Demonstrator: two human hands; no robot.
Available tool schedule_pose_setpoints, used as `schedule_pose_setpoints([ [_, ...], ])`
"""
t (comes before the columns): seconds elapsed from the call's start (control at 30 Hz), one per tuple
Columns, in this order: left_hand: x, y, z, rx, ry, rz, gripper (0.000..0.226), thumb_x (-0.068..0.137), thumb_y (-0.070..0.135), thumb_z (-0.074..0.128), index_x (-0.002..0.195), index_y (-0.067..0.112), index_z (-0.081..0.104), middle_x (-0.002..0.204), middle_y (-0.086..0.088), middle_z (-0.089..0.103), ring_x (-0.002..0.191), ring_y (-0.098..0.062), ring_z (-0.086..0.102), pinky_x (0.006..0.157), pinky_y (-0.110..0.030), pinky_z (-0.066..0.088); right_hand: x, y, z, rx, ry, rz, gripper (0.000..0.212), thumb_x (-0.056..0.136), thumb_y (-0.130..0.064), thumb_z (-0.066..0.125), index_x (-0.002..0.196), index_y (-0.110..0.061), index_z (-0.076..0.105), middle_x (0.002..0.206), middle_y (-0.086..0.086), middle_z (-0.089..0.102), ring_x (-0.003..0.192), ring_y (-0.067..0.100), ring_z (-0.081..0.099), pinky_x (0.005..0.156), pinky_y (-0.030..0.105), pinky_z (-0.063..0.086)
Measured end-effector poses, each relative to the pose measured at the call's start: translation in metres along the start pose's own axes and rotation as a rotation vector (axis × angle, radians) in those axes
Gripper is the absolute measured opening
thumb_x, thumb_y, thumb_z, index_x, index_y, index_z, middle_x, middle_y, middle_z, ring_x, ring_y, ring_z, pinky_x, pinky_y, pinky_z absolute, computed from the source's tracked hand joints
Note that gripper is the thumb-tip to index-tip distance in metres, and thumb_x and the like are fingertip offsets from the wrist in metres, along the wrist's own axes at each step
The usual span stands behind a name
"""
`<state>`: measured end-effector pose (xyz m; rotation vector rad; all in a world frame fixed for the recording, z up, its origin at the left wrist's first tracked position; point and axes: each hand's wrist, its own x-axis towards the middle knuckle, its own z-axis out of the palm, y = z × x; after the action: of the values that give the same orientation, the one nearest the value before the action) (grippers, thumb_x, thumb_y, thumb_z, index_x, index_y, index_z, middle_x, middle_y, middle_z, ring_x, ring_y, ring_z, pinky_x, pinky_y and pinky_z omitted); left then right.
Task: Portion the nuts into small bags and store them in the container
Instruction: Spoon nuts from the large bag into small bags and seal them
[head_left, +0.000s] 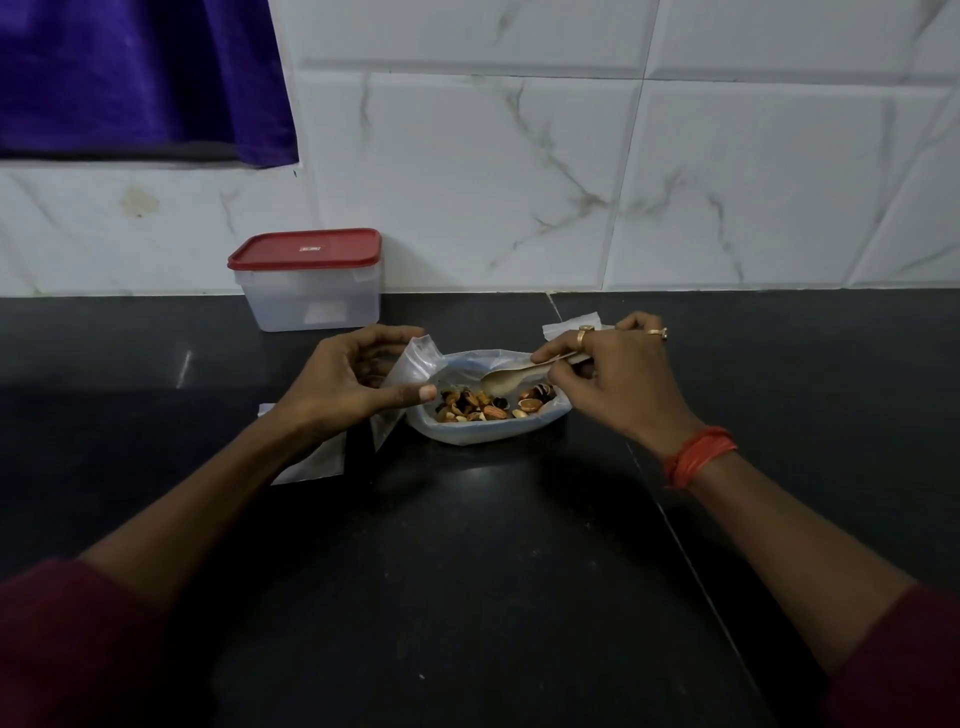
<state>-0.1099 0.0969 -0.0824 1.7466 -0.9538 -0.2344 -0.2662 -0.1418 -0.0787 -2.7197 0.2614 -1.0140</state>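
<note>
A white marble-look tiled wall fills the upper half of the view, and a black stone counter fills the lower half. A purple curtain hangs in the top left corner.

At the back of the counter, against the wall and left of centre, stands the container, a clear plastic box. Its red lid is on.

Two forearms in dark red sleeves reach in from the bottom corners toward the middle of the counter. There an open bag of clear plastic lies on the counter with its mouth spread wide. The nuts sit inside it as a shallow mixed heap of brown, tan and dark pieces.

The left hand is just left of the open bag. Its fingers are curled and its thumb is stretched out, and between them it grips a small bag, whose top edge stands up beside the nuts. The right hand is just right of the open bag. Its fingers pinch the handle of a metal spoon, whose bowl hangs over the nuts and looks empty.

One flat spare bag lies on the counter under the left wrist. Another spare bag lies behind the right hand.

An orange thread band wraps the right wrist, and there are gold rings on that hand's fingers.
</note>
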Motion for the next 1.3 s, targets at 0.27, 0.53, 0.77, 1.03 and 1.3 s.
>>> schedule_pose_setpoints([
  [0.27, 0.000, 0.000, 0.001, 0.003, 0.012, 0.013, 0.067, 0.063, 0.030, 0.082, 0.127, 0.026, 0.062, 0.120, 0.010, 0.066, 0.106, 0.006, 0.063, 0.078, -0.010, 0.052, 0.001, 0.001, -0.006, 0.209, -0.150, 0.159, 0.021, 0.081, -0.045, 0.051, 0.080, -0.048, 0.072, 0.077, -0.013, 0.075, 0.082, 0.004, 0.067, 0.097, 0.042, 0.047],
  [0.53, 0.000, -0.001, 0.000, 0.074, 0.000, 0.048, 0.068, 0.066, 0.029, 0.083, 0.130, 0.023, 0.061, 0.121, 0.010, 0.065, 0.108, 0.003, 0.063, 0.081, -0.011, 0.053, 0.001, 0.006, -0.009, 0.332, -0.224, 0.192, 0.034, 0.091, -0.017, 0.060, 0.079, -0.047, 0.072, 0.083, -0.009, 0.076, 0.082, 0.002, 0.068, 0.075, 0.021, 0.052],
  [0.77, 0.000, 0.001, 0.002, 0.094, -0.001, 0.058, 0.073, 0.065, 0.029, 0.084, 0.133, 0.022, 0.059, 0.124, 0.007, 0.065, 0.109, -0.003, 0.064, 0.087, -0.019, 0.056, -0.004, -0.003, -0.001, 0.335, -0.298, 0.124, 0.031, 0.095, -0.016, 0.062, 0.107, -0.042, 0.073, 0.087, -0.021, 0.068, 0.086, 0.007, 0.068, 0.077, 0.029, 0.056],
  [1.03, 0.000, 0.003, 0.003, 0.082, 0.019, 0.057, 0.074, 0.062, 0.037, 0.082, 0.131, 0.022, 0.061, 0.122, 0.008, 0.066, 0.107, -0.002, 0.065, 0.086, -0.018, 0.056, -0.001, -0.004, 0.001, 0.308, -0.244, 0.142, 0.027, 0.096, -0.019, 0.058, 0.096, -0.040, 0.075, 0.085, -0.019, 0.071, 0.072, 0.018, 0.068, 0.068, 0.039, 0.056],
  [1.3, 0.001, 0.002, 0.003, 0.092, 0.002, 0.049, 0.072, 0.064, 0.033, 0.082, 0.132, 0.024, 0.060, 0.123, 0.009, 0.064, 0.107, 0.001, 0.064, 0.085, -0.017, 0.056, -0.002, -0.007, 0.006, 0.318, -0.320, 0.134, 0.025, 0.097, -0.024, 0.061, 0.100, -0.047, 0.072, 0.094, -0.024, 0.067, 0.093, 0.003, 0.064, 0.087, 0.037, 0.055],
])
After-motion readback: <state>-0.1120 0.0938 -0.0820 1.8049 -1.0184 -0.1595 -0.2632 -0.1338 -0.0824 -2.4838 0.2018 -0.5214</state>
